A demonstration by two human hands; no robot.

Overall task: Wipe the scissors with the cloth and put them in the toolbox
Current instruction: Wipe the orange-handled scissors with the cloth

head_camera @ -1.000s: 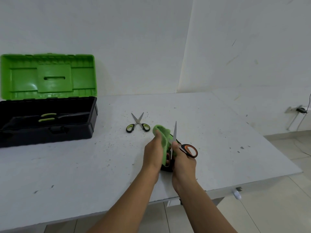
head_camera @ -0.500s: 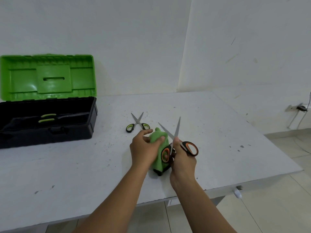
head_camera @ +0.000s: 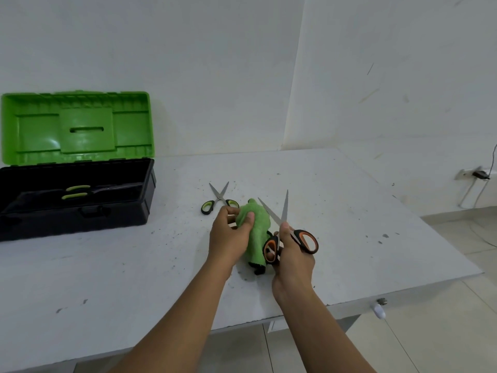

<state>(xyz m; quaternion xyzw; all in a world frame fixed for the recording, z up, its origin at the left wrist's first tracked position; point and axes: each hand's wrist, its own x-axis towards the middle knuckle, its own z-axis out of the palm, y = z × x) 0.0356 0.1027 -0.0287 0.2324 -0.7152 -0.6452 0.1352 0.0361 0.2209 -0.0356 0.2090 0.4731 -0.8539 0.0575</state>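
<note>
Right hand (head_camera: pixel 291 254) grips the orange-handled scissors (head_camera: pixel 285 232) by the handles, blades spread in a V and pointing up and away from the person. Left hand (head_camera: pixel 232 236) holds the green cloth (head_camera: pixel 258 232) bunched, thumb pressed on top, fingers curled round its far side — the cloth sits just left of the open blades, its lower end down on the white bench (head_camera: pixel 107 278). A second pair, the green-handled scissors (head_camera: pixel 219 200), lies flat on the bench just beyond the left hand, blades apart. Toolbox (head_camera: pixel 78 203) stands at the left of the bench, well apart from the hands, green lid (head_camera: pixel 78 127) upright and open — another green-handled pair (head_camera: pixel 80 192) lies inside the black tray. Dark specks dot the bench top.
</note>
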